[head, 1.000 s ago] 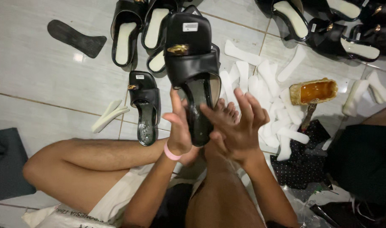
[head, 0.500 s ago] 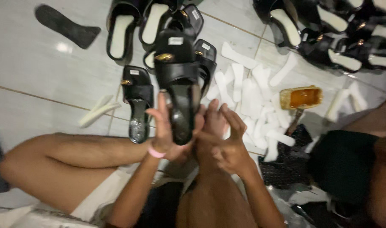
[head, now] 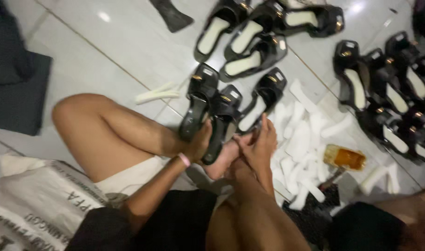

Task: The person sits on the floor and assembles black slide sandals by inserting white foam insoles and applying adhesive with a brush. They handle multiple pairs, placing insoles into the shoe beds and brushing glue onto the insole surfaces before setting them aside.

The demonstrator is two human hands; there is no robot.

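I sit on a tiled floor with my legs crossed. My left hand (head: 197, 145), with a pink band on the wrist, grips the heel end of a black sandal (head: 224, 122) with a gold buckle, its toe pointing away from me. A second black sandal (head: 198, 104) lies just left of it and a third (head: 263, 98) just right. My right hand (head: 260, 145) hovers with fingers apart beside the held sandal, above my foot (head: 222, 162), and holds nothing.
A heap of white foam insoles (head: 300, 139) lies right of my hands, with an open tin of amber glue (head: 345, 158) beyond. More black sandals stand in rows at the top (head: 249, 35) and right (head: 393, 93). A white printed sack (head: 36, 204) sits lower left.
My left hand has lowered the sandal from in front of me to the floor among the other sandals. My right hand has come off it. The view swung left.
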